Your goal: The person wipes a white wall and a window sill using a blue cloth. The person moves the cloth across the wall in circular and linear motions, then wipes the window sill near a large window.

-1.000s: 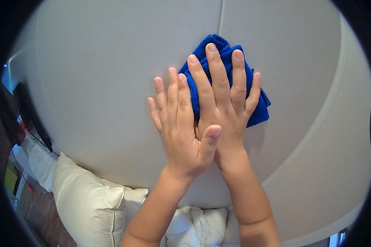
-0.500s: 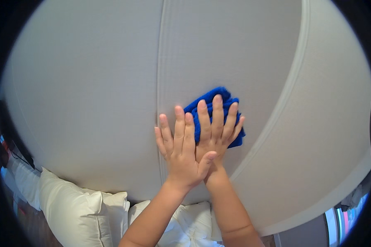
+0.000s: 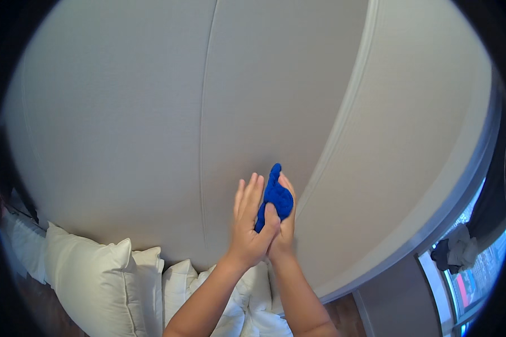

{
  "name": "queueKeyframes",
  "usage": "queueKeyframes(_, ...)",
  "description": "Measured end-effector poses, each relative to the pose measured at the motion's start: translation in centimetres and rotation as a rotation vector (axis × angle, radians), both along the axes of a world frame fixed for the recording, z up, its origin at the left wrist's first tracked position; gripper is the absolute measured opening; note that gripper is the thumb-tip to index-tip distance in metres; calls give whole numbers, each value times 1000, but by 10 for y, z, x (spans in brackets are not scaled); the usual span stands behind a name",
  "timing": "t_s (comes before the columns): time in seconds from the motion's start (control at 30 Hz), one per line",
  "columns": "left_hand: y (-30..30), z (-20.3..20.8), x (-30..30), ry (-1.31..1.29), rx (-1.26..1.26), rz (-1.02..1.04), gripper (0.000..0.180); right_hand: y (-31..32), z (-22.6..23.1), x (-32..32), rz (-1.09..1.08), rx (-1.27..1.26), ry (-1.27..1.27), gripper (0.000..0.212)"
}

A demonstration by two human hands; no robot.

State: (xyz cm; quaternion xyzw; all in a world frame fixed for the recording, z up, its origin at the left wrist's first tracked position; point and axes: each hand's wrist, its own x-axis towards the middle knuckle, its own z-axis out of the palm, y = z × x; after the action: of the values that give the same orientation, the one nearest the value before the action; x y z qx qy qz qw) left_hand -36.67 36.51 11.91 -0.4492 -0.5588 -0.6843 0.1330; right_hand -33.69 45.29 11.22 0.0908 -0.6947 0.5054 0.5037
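Observation:
A bunched blue cloth [image 3: 279, 200] is caught between my two hands, in front of the large light grey padded fabric panel [image 3: 123, 129]. My left hand [image 3: 250, 222] is on its left side, fingers stretched upward and close together, with the thumb laid over the near side of the cloth. Behind and to the right of the cloth is my right hand [image 3: 287, 233], palm turned toward the left one. Its fingertips show past the cloth's right edge, while most of its fingers are hidden. One end of the cloth sticks up above the hands.
White pillows [image 3: 90, 275] stand along the panel's foot at the lower left. A pale raised seam [image 3: 346, 112] curves down the panel's right part. Past its right edge are a window [image 3: 472, 281], grey bundled fabric [image 3: 461, 247] and some wooden floor [image 3: 346, 314].
The cloth was spread flat under my right hand against the panel, with my left hand overlapping. Both hands have drawn lower and turned palms inward, bunching the cloth. The view has shifted toward the right.

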Motion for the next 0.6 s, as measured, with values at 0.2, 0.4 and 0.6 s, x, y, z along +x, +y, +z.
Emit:
queueKeyframes(0.2, 2, 5, 73, -224, 201, -427, 60, -27, 12, 95, 205, -165, -146, 101)
queueKeyframes(0.4, 9, 5, 108, -392, 410, -480, 43, -24, 34, 175, -588, 631, -259, 88)
queueKeyframes(0.6, 40, 54, 120, 28, 407, -447, 53, 26, 31, 194, -968, 545, 135, 85)
